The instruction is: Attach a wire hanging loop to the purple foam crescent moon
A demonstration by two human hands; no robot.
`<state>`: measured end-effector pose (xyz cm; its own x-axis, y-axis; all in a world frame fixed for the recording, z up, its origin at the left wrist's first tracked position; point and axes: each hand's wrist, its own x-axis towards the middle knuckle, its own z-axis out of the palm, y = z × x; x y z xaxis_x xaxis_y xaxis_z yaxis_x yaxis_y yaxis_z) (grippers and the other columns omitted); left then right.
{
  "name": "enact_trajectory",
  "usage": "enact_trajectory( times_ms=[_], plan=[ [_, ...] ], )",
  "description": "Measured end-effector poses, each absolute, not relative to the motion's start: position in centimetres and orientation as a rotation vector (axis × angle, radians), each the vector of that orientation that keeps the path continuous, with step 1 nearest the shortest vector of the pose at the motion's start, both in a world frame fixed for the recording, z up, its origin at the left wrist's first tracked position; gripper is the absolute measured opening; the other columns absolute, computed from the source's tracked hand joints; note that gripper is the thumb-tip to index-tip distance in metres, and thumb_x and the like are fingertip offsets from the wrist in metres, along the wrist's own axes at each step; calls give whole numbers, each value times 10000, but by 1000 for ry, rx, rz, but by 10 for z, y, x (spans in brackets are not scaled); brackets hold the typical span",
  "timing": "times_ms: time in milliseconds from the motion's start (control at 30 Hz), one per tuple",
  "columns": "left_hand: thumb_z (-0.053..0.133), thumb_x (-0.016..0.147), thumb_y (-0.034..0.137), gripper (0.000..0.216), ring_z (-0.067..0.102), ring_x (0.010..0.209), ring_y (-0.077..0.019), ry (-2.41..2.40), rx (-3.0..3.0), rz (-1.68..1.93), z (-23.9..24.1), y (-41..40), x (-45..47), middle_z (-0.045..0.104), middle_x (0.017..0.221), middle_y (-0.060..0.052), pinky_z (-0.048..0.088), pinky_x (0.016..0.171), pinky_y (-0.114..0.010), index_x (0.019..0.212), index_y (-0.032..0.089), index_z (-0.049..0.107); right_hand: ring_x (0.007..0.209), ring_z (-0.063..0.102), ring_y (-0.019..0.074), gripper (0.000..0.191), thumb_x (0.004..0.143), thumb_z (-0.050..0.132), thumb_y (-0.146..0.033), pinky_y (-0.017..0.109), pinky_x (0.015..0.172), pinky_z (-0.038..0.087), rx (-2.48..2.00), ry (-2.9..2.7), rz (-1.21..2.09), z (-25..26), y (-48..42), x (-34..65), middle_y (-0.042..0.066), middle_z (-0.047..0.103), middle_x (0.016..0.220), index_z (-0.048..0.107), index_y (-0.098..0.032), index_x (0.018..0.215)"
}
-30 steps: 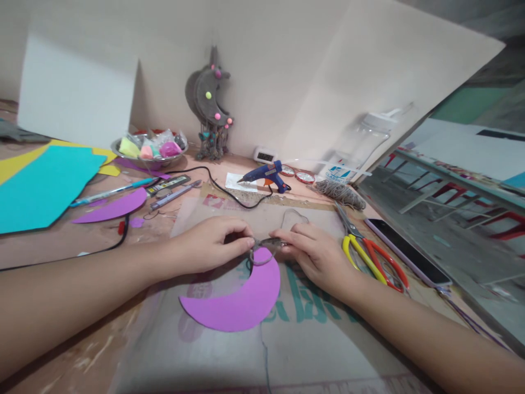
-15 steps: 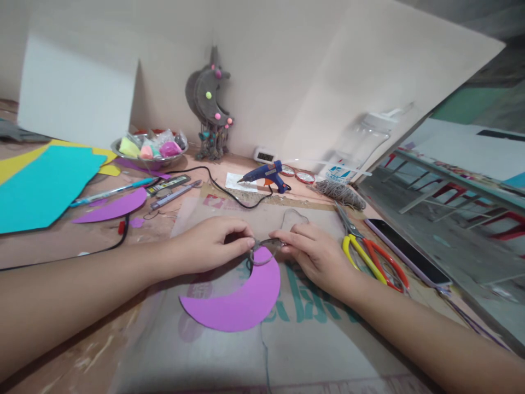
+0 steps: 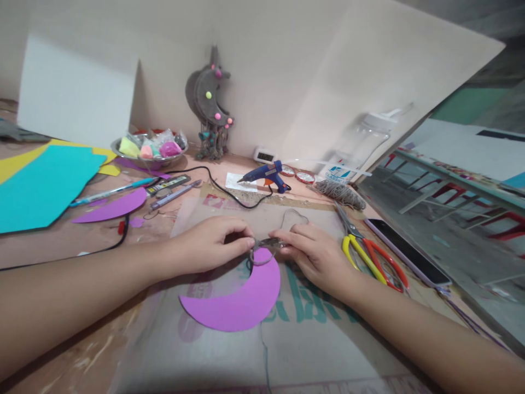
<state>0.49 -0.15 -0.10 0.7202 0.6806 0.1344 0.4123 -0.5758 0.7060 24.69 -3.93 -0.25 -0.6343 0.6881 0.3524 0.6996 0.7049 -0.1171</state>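
A purple foam crescent lies flat on a cardboard sheet in front of me. Its upper tip sits between my two hands. My left hand pinches a thin grey string at that tip, thumb against forefinger. My right hand pinches the same string from the other side. The string droops in a small loop between the fingertips, and one strand trails down towards the near edge.
Yellow and red scissors and a phone lie right of my right hand. A blue glue gun with its black cord, a twine bundle, a bowl of coloured bits, pens, teal and yellow foam sheets and a grey moon ornament stand behind.
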Motion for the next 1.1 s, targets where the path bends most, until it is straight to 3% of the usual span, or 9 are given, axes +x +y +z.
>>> enact_trajectory(
  times_ms=[1100],
  plan=[
    [447, 863, 286, 195, 559, 704, -136, 820, 2252, 522, 2, -3, 5, 615, 738, 9, 399, 644, -242, 799, 171, 592, 717, 488, 169, 292, 929, 429, -259, 293, 652, 380, -1103, -2553, -67, -2, -40, 246, 54, 560, 779, 577, -171, 1165]
  ],
)
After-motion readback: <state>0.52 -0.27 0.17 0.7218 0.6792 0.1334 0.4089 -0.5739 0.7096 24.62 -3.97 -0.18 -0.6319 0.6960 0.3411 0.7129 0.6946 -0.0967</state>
